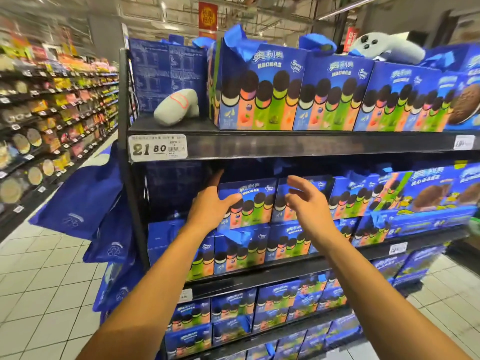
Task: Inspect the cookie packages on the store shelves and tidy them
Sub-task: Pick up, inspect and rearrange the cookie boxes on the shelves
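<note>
Blue cookie gift boxes printed with dark sandwich cookies fill a black store shelf unit. My left hand [211,203] lies against the left edge of an upper box [253,201] on the second shelf, thumb on its front, fingers reaching behind its left side. My right hand [307,201] hovers in front of the neighbouring box [301,188], fingers spread and slightly bent, holding nothing. Below them stands another row of boxes [241,250]. The top shelf carries larger boxes [259,94] of the same kind.
A price tag [157,148] reading 21.80 sits on the top shelf's edge. Two grey controllers lie on the top shelf, one [176,106] at the left, one [384,46] on the boxes. Blue bags [85,198] hang off the unit's left end. A tiled aisle [46,276] runs left.
</note>
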Demonstrator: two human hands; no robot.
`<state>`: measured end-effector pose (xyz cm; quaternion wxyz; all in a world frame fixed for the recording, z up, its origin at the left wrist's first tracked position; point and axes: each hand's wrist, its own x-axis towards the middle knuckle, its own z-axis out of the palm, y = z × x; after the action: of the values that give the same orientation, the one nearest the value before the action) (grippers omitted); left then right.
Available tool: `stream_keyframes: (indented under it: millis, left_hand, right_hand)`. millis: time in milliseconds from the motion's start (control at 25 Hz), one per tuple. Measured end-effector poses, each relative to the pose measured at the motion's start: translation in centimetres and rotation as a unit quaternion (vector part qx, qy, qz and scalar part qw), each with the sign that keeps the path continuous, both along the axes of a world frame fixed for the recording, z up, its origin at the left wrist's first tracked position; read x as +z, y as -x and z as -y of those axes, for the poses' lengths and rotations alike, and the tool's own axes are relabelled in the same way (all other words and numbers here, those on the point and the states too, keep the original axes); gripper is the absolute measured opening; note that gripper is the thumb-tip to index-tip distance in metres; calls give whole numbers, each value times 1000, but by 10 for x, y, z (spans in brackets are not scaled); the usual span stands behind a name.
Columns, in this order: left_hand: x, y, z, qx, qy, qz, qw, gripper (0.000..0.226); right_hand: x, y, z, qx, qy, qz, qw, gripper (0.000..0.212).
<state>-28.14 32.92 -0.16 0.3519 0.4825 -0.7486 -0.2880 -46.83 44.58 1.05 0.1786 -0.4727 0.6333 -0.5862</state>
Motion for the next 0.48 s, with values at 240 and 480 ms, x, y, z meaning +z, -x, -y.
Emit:
stream_keyframes:
  millis: [240,480]
  left_hand:
    - [-2,-12,2,42,6,-89,995,66]
    - [-5,-18,-35,52,22,-174,983,46]
  right_hand:
    - [-12,7,11,1,10,-23,1000,51]
    - [-26,-2,12,80,5,38,996,68]
